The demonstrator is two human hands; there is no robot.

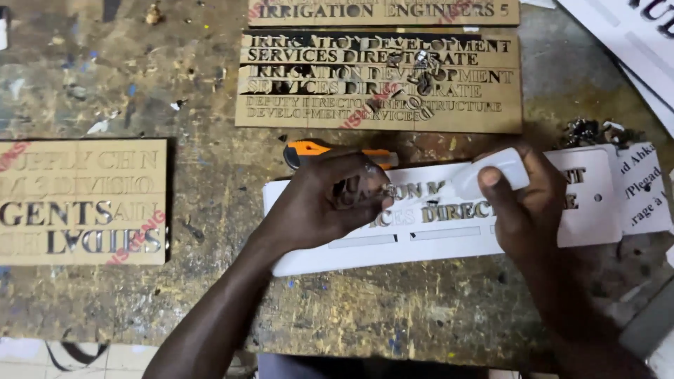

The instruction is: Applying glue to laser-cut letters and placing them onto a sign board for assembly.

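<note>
A white rectangular sign plate (449, 242) with dark cut-out letters lies on the stained workbench (203, 182) in front of me. My left hand (323, 203) rests on the plate's left part, fingertips pinched on a small shiny cut-out letter (388, 189). My right hand (530, 203) grips a small white squeeze bottle (491, 172), tilted with its tip pointing left over the plate's lettering. An orange utility knife (316, 149) lies just beyond the plate, partly hidden by my left hand.
A brown board with letter cut-outs (379, 119) and loose metal letters (421, 70) lies farther back, another strip (382, 12) behind it. A second brown lettered board (83, 202) sits at left. White printed sheets (642, 186) and metal scraps (590, 130) are at right.
</note>
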